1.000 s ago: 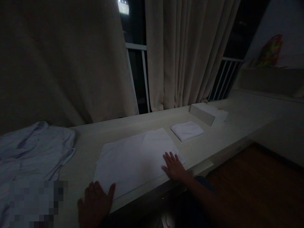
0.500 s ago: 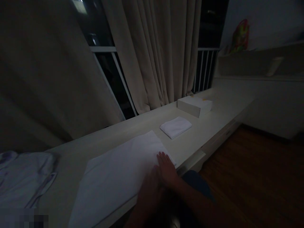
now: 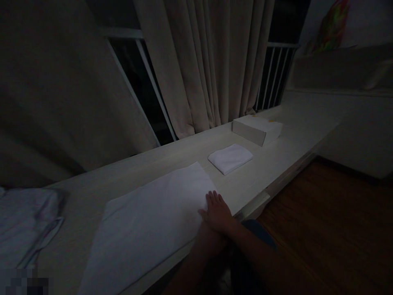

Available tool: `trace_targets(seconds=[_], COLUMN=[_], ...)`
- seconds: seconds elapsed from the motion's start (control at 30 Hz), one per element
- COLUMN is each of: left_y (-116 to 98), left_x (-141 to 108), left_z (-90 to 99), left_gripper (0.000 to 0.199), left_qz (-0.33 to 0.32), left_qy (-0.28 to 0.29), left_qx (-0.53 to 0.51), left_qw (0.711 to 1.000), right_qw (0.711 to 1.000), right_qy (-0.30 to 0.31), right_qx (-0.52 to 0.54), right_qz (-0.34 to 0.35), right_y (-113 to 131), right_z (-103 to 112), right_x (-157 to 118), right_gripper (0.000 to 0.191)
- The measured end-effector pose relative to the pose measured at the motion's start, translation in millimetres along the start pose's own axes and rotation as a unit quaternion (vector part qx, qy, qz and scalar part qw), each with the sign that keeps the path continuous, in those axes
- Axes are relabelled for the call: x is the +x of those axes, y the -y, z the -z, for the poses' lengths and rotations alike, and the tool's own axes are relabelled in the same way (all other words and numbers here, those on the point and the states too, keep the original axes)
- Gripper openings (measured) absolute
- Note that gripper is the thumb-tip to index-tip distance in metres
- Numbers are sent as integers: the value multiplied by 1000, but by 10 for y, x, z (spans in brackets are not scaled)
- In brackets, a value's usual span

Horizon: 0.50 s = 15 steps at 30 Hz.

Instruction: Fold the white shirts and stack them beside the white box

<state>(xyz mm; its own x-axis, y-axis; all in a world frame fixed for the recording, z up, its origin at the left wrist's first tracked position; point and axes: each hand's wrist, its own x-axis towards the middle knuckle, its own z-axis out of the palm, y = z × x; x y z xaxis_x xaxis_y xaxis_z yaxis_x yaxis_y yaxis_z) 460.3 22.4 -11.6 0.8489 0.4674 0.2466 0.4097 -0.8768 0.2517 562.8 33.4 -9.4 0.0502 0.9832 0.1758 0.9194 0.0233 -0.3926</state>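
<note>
A wide white cloth [image 3: 153, 221], folded flat with a few faint creases, lies along the front of the white counter. My right hand [image 3: 218, 211] rests palm down on its right end, fingers stretched out and thumb apart. Below it, my left hand [image 3: 210, 237] is at the cloth's near edge, crossed by the right hand; its fingers are hidden. Further right on the counter sits a smaller folded white cloth [image 3: 230, 158], touched by neither hand.
Behind the small cloth stands a white box [image 3: 256, 129]. A crumpled pale garment [image 3: 27, 225] lies at the left. Beige curtains [image 3: 211, 61] hang along the counter's back edge. A drawer [image 3: 254, 205] juts out slightly at the front, above the wooden floor [image 3: 331, 221].
My left hand, blurred over the cloth before, has shifted right and under my right hand. The right hand stays on the cloth's right end. The view has tilted slightly down.
</note>
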Motion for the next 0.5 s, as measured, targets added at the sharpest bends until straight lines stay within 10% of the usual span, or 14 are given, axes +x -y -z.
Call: trace_targets(seconds=[0.5], left_y=[60], left_x=[-49], left_z=[164], left_gripper=[72], left_qz=[-3], left_qy=[35], left_qx=[-17], left_qw=[999], right_qw=[994], right_qy=[44], right_qx=[-93], right_qz=[-35], right_y=[-176], right_z=[-409], right_x=[1626], right_gripper=[87])
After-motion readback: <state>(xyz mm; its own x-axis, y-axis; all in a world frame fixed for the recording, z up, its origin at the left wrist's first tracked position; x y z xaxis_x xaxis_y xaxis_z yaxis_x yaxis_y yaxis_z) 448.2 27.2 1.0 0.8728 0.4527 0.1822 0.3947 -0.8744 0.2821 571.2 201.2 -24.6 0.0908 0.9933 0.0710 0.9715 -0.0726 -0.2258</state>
